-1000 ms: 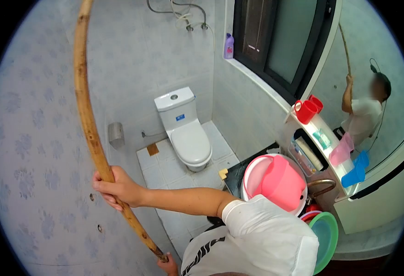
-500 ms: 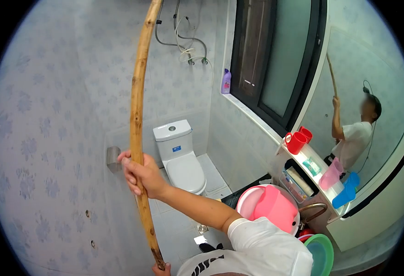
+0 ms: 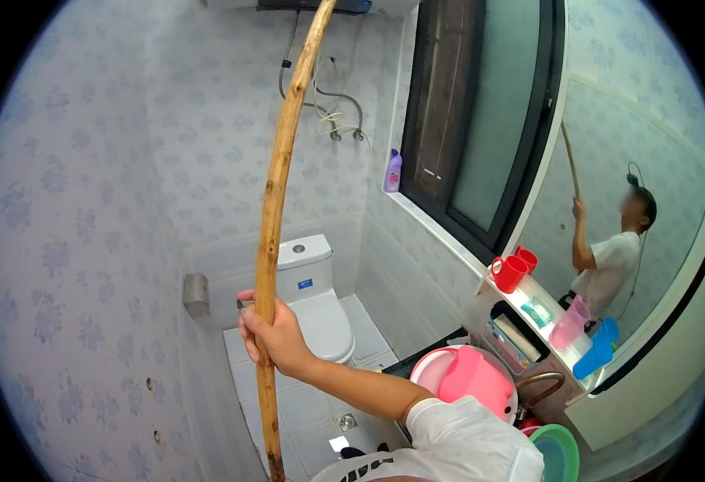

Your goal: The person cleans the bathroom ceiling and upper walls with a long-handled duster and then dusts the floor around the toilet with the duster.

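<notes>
A long, slightly curved wooden pole (image 3: 276,201) runs from the top edge down to the bottom edge, left of the middle. My right hand (image 3: 276,333) is closed round its lower part, with the fingertips showing on the left side of the wood. Behind this hand stands a white toilet (image 3: 320,325), partly covered by the hand and the pole. The pole's dark lower end reaches the bottom edge, where my left hand is out of view. The mirror (image 3: 609,161) on the right reflects a person with a raised arm, holding the pole.
Pink basin (image 3: 477,381) on the sink; green basin (image 3: 561,450) below. A white shelf (image 3: 549,325) bears red cups (image 3: 509,275), a pink cup (image 3: 568,324) and blue cups (image 3: 593,357). Purple bottle (image 3: 393,172) by the window (image 3: 481,120); metal holder (image 3: 196,295) on the left wall; hoses (image 3: 344,104) behind.
The view has tilted upward, bringing a dark appliance edge in at the top. In the picture, the pole and my right hand have shifted right; my left hand has dropped out of view.
</notes>
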Action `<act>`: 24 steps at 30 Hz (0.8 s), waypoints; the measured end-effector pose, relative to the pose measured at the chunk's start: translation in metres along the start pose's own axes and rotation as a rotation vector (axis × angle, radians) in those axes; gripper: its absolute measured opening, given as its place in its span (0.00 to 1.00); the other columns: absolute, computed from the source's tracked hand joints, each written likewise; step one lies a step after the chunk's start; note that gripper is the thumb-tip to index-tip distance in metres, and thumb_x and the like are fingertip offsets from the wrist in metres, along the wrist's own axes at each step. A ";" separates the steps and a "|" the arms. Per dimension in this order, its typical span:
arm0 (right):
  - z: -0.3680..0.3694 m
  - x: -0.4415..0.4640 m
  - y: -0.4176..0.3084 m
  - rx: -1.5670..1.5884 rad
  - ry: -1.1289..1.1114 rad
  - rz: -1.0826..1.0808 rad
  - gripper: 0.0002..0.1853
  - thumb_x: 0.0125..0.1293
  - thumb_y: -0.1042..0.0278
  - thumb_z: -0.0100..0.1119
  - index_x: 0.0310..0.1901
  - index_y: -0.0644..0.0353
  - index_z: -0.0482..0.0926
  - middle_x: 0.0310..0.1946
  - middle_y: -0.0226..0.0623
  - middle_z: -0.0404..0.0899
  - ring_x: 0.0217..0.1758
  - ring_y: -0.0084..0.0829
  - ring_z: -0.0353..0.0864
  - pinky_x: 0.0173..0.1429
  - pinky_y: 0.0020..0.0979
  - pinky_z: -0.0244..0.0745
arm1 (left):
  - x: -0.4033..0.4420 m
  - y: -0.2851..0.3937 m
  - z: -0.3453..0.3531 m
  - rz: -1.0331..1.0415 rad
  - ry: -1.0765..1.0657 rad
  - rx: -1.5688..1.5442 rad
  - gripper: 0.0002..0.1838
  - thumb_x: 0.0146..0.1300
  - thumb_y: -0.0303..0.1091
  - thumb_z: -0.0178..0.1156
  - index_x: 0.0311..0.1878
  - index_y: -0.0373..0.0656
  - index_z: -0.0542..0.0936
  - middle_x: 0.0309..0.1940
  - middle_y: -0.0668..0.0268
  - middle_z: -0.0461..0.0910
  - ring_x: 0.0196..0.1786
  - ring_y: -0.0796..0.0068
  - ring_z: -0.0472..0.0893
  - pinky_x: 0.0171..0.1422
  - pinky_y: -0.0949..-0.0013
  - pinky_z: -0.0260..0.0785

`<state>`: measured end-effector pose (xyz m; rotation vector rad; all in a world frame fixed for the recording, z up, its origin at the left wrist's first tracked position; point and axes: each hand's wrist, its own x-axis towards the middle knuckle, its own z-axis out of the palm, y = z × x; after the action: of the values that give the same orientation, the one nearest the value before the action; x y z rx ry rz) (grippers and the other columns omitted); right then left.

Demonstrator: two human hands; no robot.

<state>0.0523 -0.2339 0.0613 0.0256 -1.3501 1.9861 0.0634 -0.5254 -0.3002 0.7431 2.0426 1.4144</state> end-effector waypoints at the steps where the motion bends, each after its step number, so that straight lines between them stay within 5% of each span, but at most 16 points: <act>1: -0.001 0.000 0.001 0.002 0.008 0.017 0.17 0.71 0.67 0.50 0.54 0.66 0.61 0.26 0.34 0.70 0.14 0.21 0.67 0.19 0.22 0.65 | 0.001 0.000 -0.001 0.013 0.006 0.013 0.10 0.59 0.32 0.61 0.34 0.32 0.77 0.19 0.67 0.69 0.25 0.76 0.66 0.28 0.63 0.62; 10: -0.018 0.027 -0.027 -0.027 0.106 -0.002 0.14 0.70 0.66 0.49 0.51 0.64 0.63 0.25 0.33 0.69 0.12 0.20 0.65 0.16 0.22 0.61 | 0.030 0.052 0.008 0.068 -0.034 -0.052 0.10 0.60 0.32 0.61 0.31 0.34 0.75 0.18 0.69 0.67 0.23 0.78 0.63 0.26 0.66 0.60; 24: -0.029 0.003 0.001 0.059 0.088 0.073 0.13 0.70 0.65 0.51 0.48 0.63 0.64 0.23 0.33 0.69 0.12 0.22 0.65 0.18 0.24 0.63 | 0.026 -0.025 -0.001 0.223 0.107 0.248 0.13 0.59 0.34 0.63 0.28 0.33 0.74 0.14 0.61 0.68 0.19 0.67 0.63 0.26 0.59 0.60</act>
<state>0.0605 -0.2093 0.0488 -0.0837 -1.2526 2.0634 0.0408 -0.5153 -0.3263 1.0468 2.3051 1.3576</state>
